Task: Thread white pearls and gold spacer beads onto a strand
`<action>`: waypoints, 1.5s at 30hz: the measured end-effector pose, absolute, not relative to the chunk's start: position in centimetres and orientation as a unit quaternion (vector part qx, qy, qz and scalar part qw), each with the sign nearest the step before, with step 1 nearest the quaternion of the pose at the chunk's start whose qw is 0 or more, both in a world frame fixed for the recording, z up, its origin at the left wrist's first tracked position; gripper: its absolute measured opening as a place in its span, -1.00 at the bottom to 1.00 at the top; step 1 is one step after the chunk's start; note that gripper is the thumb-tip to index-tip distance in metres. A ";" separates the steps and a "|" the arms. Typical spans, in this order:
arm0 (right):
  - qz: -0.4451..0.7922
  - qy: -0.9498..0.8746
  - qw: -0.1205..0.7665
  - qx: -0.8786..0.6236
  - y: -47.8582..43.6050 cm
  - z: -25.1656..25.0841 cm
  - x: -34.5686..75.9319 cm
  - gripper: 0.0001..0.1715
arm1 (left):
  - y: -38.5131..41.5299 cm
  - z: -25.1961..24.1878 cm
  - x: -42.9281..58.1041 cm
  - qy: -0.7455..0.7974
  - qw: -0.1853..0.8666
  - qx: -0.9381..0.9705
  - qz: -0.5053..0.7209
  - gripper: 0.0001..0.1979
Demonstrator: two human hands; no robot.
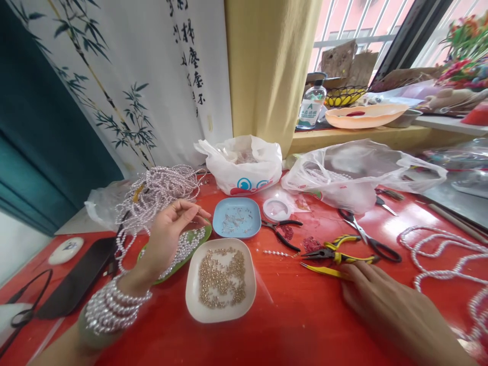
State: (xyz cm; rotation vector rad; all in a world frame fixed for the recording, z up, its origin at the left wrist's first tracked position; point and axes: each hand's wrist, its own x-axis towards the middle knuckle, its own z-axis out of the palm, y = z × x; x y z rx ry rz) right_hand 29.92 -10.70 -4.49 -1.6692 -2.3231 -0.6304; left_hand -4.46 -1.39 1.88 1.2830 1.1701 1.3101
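My left hand [173,231] hovers over a green tray [206,235] of pearly lilac beads [186,246], thumb and fingertips pinched together. Whatever lies between those fingertips is too fine to make out. Several strands of pearly beads [114,307] circle that wrist. On the right, my right hand [381,300] rests low on the red table, its fingers closed on the end of yellow tweezers [324,270]. Their tips point left. Just beyond them lie yellow-and-black pliers [331,251]. A short row of beads [277,253] lies left of the pliers.
Between my hands stand a cream tray [192,305] of gold beads and a blue tray [238,234] of small metal findings. Black pliers [282,234], scissors [368,236] and white plastic bags [244,173] sit behind. Bead strands [430,244] lie right; a phone [78,279] lies left.
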 end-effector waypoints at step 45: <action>-0.111 -0.826 0.128 -0.538 -8.7 -4.8 30.9 -0.65 | -2.2 1.1 -3.6 0.468 0.505 0.520 0.506 -0.88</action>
